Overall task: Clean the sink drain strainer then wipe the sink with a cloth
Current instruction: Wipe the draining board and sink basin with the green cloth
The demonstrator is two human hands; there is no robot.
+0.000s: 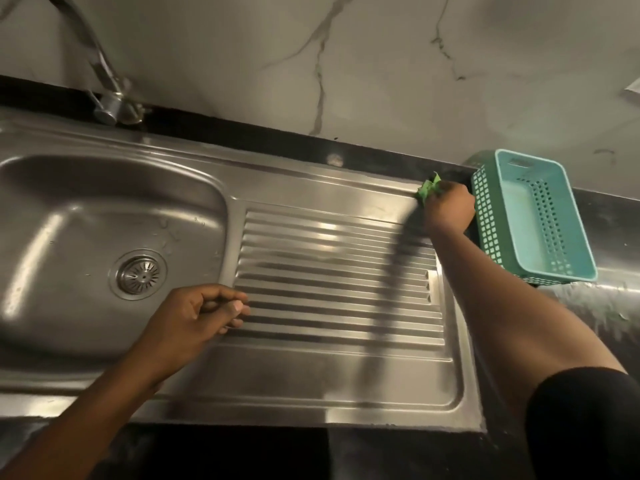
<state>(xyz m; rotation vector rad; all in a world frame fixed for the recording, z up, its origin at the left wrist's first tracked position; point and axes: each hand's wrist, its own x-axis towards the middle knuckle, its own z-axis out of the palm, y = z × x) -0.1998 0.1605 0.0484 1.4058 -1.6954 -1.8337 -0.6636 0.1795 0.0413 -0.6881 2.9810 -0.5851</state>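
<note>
My left hand rests at the left edge of the drainer, fingers loosely curled with nothing in them. I judge it does best there as a brace, clear of the wiping path. My right hand is closed round the bunched green cloth, pressing it into the back right corner of the sink, just beside the basket.

This looks to me like the wiping step. To do it well I would spread the cloth flat rather than work with it wadded. I would push it right into the raised rim at that corner, then draw it along the ribs, not across them. That way the grooves come clean and any water runs left toward the basin. My knuckles are close to the basket, so a careless stroke could nudge it.

The basin holds the strainer, seated in the drain, with a few drops on the steel just beyond it. I see no debris on it, though it is small in view. The basket, on the counter off the sink's right edge, shows nothing inside.
</note>
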